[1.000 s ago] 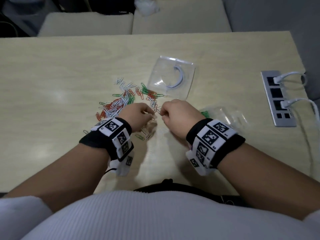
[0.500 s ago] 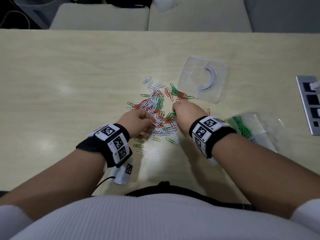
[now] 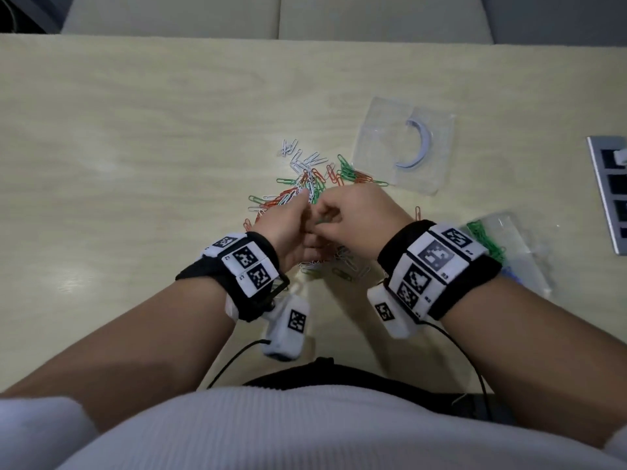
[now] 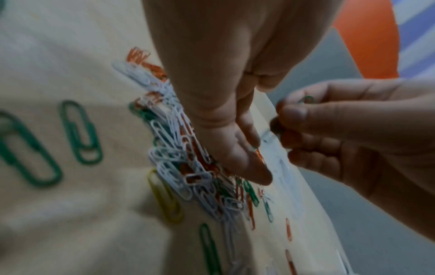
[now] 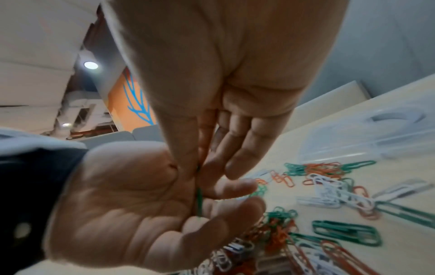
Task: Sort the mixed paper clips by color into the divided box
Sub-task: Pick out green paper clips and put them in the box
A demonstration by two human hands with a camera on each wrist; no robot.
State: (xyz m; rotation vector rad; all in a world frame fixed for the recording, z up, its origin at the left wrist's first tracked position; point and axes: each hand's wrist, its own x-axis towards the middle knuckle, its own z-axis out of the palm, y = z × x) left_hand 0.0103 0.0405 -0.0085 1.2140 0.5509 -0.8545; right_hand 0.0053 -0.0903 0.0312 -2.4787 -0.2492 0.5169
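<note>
Pinched between thumb and forefinger of the right hand [image 3: 356, 222], a green clip [image 3: 320, 221] hangs over the cupped left hand [image 3: 288, 232], whose grip looks loosely curled, with nothing clearly clamped in it. From the head view, both hands meet above the mixed pile of clips [image 3: 305, 188] on the bench [image 3: 135, 147]. A clear lid [image 3: 403, 144] lies just beyond the pile, and the divided box [image 3: 509, 245] sits to the right with green clips already in one compartment.

From the left wrist, the left fingers [image 4: 237, 163] point down beside the white, orange and green tangle, while the right hand holds a green clip [image 4: 306, 99] near its fingertips.

From the right wrist, the green clip [image 5: 199, 201] stands upright in the pinch above the left palm [image 5: 132, 204].

Judging by this, sorting is early: some green is boxed, while most of the pile, white, orange, green and a yellow one, still waits.
</note>
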